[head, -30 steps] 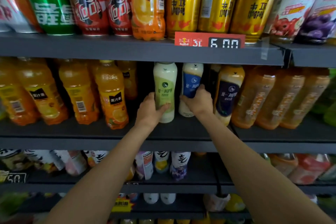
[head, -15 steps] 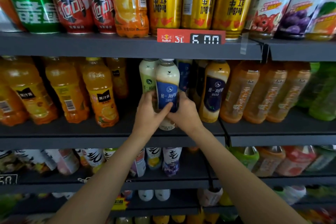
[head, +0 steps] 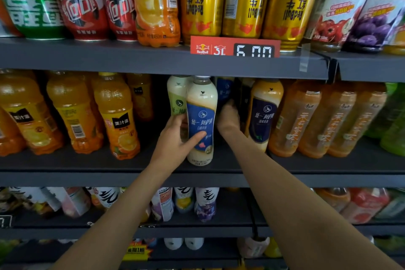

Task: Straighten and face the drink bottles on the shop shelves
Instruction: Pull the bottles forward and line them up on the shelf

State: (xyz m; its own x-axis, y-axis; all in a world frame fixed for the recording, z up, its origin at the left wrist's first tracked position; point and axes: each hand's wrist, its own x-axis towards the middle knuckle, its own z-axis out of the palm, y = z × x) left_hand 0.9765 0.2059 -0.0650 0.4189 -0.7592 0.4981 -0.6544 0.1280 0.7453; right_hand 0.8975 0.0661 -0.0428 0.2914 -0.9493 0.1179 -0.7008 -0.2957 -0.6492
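Head view: your left hand (head: 175, 138) grips the blue-label bottle (head: 201, 120) at the front edge of the middle shelf (head: 109, 178), label forward. Your right hand (head: 228, 116) reaches behind it toward a rear bottle (I cannot tell whether its fingers are closed). Seat the front bottle upright and square before letting go.

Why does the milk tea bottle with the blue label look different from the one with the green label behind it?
The blue-label bottle stands at the shelf's front edge; the green-label bottle stands further back, partly hidden behind it. The blue-label bottle's label faces out in full; the green one's shows only partly. The left hand grips the blue-label bottle, thumb across its label; whether it also touches the green one is unclear. Both are pale, creamy and upright.
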